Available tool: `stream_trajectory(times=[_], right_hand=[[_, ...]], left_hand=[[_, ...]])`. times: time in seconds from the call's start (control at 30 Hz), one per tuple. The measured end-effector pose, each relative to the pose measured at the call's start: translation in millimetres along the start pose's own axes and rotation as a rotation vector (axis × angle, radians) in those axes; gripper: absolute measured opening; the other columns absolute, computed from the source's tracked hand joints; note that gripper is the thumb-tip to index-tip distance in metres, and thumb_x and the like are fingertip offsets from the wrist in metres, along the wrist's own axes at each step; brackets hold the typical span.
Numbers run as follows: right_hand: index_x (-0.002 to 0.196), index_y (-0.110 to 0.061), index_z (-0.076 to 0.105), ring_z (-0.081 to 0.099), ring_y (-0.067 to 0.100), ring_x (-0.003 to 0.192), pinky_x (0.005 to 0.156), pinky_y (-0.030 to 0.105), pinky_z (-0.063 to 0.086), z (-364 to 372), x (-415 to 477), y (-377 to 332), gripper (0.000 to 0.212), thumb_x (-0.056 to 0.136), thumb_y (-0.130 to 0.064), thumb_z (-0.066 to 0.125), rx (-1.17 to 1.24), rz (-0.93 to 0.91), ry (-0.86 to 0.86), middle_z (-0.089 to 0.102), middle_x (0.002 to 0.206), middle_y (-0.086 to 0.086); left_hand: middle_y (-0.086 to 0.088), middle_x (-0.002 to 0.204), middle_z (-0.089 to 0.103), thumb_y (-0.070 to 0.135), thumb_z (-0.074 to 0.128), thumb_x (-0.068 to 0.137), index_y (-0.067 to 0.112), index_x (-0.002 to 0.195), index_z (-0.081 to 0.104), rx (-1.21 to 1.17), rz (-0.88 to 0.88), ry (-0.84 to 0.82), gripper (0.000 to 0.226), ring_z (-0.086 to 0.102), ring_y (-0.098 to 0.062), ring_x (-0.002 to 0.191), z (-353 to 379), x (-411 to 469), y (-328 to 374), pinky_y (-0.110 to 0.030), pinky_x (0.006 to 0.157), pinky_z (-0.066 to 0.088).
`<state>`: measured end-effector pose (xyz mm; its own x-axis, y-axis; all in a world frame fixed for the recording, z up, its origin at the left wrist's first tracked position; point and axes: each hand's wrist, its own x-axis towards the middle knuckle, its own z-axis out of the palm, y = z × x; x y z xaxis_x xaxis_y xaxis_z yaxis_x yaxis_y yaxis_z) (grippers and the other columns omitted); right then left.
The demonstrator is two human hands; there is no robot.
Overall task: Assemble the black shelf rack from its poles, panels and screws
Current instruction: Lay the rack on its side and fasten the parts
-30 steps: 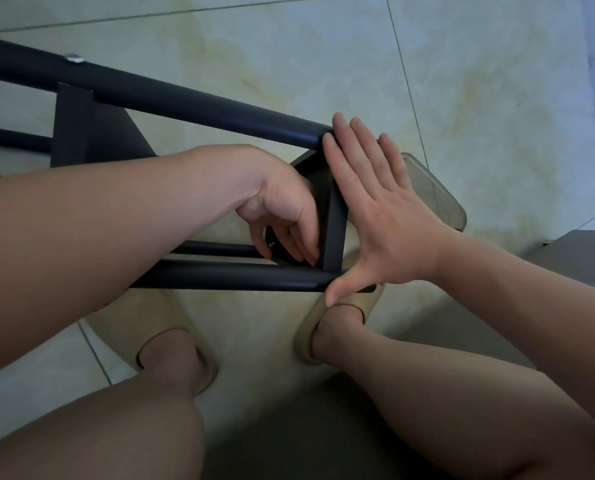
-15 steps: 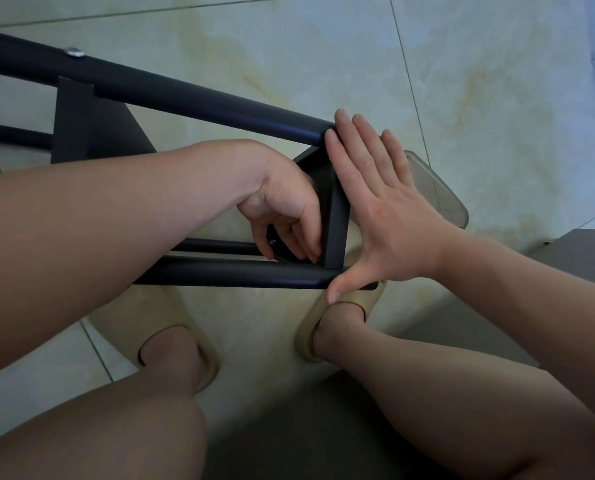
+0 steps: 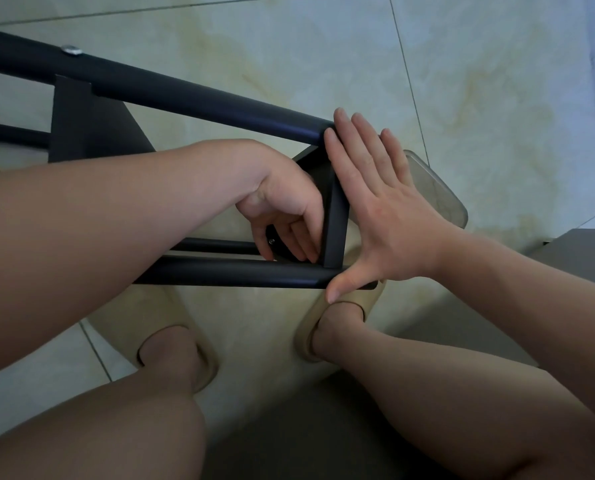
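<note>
The black shelf rack lies on its side across my lap. Its upper pole [image 3: 192, 95] runs from the top left to the end panel [image 3: 336, 216]; a lower pole [image 3: 227, 274] runs beneath my left forearm. My right hand [image 3: 375, 209] presses flat, fingers straight, against the outside of the end panel, thumb hooked at the lower pole's end. My left hand [image 3: 285, 216] reaches inside the frame, fingers curled round a small screw [image 3: 272, 241] at the panel's inner corner. A second panel [image 3: 81, 129] is fixed further left, with a silver screw head [image 3: 71, 50] on the upper pole.
Pale tiled floor [image 3: 479, 98] lies below. My two feet in beige slippers [image 3: 337, 313] stand under the rack, knees at the bottom. A translucent grey object [image 3: 438, 188] shows behind my right hand. A grey surface [image 3: 587, 251] sits at the right edge.
My left hand's fingers have shifted slightly at the screw; the right hand stays pressed on the panel. The rack has barely moved.
</note>
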<state>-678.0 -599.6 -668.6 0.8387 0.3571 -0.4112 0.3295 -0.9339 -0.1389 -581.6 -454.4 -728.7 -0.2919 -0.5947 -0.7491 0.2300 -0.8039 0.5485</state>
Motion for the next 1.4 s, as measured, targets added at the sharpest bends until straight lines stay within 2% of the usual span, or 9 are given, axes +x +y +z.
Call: stream_trajectory(times=[0.17,0.3,0.4,0.5,0.67,0.87,1.1,1.3,1.4], right_hand=[[0.160,0.000,-0.001,-0.012,0.035,0.156,0.125,0.048,-0.012,-0.7,0.2,-0.7,0.158,0.051,-0.108,0.035,0.004,-0.001,0.000,-0.007,0.169,0.020],[0.160,0.000,-0.001,-0.012,0.036,0.156,0.125,0.048,-0.011,-1.0,0.2,-0.1,0.157,0.052,-0.108,0.033,0.002,-0.001,-0.002,-0.007,0.169,0.020],[0.160,0.000,-0.002,-0.012,0.036,0.156,0.125,0.049,-0.011,-0.8,0.4,0.0,0.157,0.052,-0.108,0.033,-0.002,-0.002,-0.002,-0.007,0.169,0.020],[0.160,0.000,-0.002,-0.012,0.035,0.156,0.125,0.049,-0.011,-0.7,0.2,-0.2,0.157,0.051,-0.108,0.034,-0.003,0.000,-0.001,-0.007,0.169,0.020],[0.160,0.000,-0.002,-0.012,0.036,0.156,0.125,0.049,-0.010,-1.2,-0.1,-0.2,0.158,0.051,-0.108,0.035,-0.006,0.002,-0.006,-0.007,0.169,0.020],[0.160,0.001,-0.002,-0.012,0.036,0.156,0.125,0.050,-0.010,-1.7,0.2,-0.4,0.158,0.051,-0.107,0.035,-0.010,0.003,-0.007,-0.007,0.168,0.021],[0.160,0.001,-0.003,-0.015,0.033,0.155,0.125,0.048,-0.012,-1.3,-0.2,-0.7,0.158,0.051,-0.107,0.037,0.006,-0.004,-0.003,-0.009,0.168,0.021],[0.160,0.001,-0.004,-0.023,0.029,0.152,0.124,0.047,-0.015,-2.1,0.6,-0.4,0.157,0.052,-0.106,0.037,0.017,-0.011,0.006,-0.010,0.167,0.023],[0.160,0.000,-0.005,-0.022,0.030,0.153,0.124,0.048,-0.014,-1.4,0.5,0.0,0.157,0.052,-0.107,0.037,0.019,-0.010,0.006,-0.011,0.167,0.022]], left_hand=[[-0.002,0.094,0.075,0.013,0.067,0.091,0.013,0.110,0.073,0.004,-0.014,0.024,0.020,0.067,-0.017,0.105,2.3,0.9,-1.4,-0.048,0.098,0.052],[-0.009,0.114,0.074,0.007,0.068,0.089,0.007,0.122,0.069,-0.006,0.016,0.021,0.034,0.066,-0.021,0.115,1.4,0.6,-0.6,-0.052,0.102,0.050],[-0.009,0.119,0.073,0.006,0.068,0.087,0.008,0.120,0.070,-0.005,0.023,0.006,0.033,0.065,-0.021,0.118,0.5,-0.4,-0.3,-0.053,0.101,0.050],[-0.003,0.103,0.076,0.015,0.069,0.088,0.013,0.109,0.074,0.012,0.003,0.001,0.022,0.066,-0.019,0.112,0.9,-0.4,-0.4,-0.049,0.098,0.052],[0.000,0.086,0.076,0.014,0.069,0.090,0.014,0.109,0.072,0.004,-0.012,0.035,0.019,0.066,-0.016,0.099,2.3,2.0,-1.8,-0.044,0.094,0.053],[-0.006,0.102,0.075,0.007,0.067,0.089,0.006,0.122,0.070,-0.010,-0.006,0.016,0.034,0.066,-0.019,0.109,1.0,-1.0,0.4,-0.048,0.100,0.051],[0.000,0.091,0.075,0.015,0.067,0.091,0.014,0.113,0.071,0.018,-0.033,0.016,0.023,0.064,-0.018,0.106,2.5,-0.3,-0.7,-0.050,0.102,0.049],[-0.006,0.106,0.073,0.005,0.066,0.089,0.004,0.126,0.067,-0.007,-0.021,0.015,0.037,0.064,-0.022,0.117,1.7,-1.1,0.4,-0.053,0.106,0.047],[-0.004,0.103,0.075,0.007,0.066,0.089,0.007,0.121,0.070,0.005,-0.025,0.009,0.033,0.065,-0.019,0.115,0.7,-2.2,0.7,-0.052,0.104,0.048]])
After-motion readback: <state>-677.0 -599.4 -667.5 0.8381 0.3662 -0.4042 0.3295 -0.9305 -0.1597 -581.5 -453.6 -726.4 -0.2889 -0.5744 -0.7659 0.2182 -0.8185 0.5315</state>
